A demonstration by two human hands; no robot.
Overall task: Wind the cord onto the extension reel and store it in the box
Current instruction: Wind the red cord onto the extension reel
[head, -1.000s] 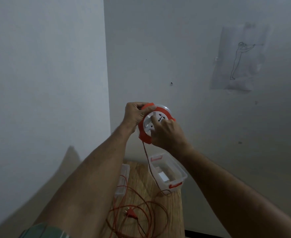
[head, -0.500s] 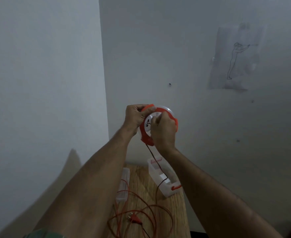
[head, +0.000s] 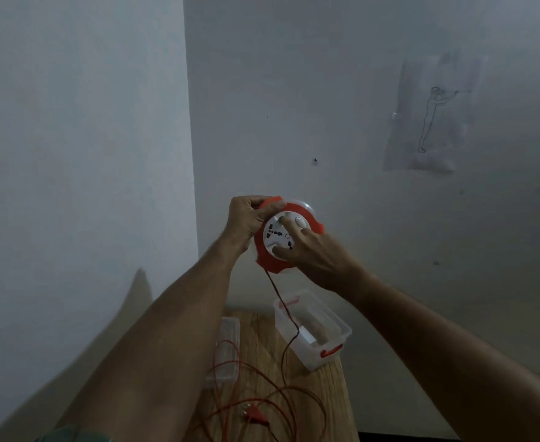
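I hold a round extension reel (head: 275, 260), orange rim and white socket face, up in front of the wall corner. My left hand (head: 246, 218) grips its upper left edge. My right hand (head: 316, 253) lies on the white face with fingers spread across it. A thin orange cord (head: 283, 317) hangs from the reel's bottom down to loose loops on the wooden table (head: 262, 342). The orange plug (head: 255, 414) lies among the loops. A clear plastic box (head: 335, 327) with orange latches stands open on the table's right side.
The box's clear lid (head: 227, 346) lies flat at the table's left edge, with cord loops over it. Two white walls meet in a corner behind the table. A sheet with a drawn figure (head: 431, 119) is taped to the right wall.
My right hand has turned on the reel's face from the middle to the lower right, showing more of the sockets. The hanging cord has shifted and the view has dropped a little.
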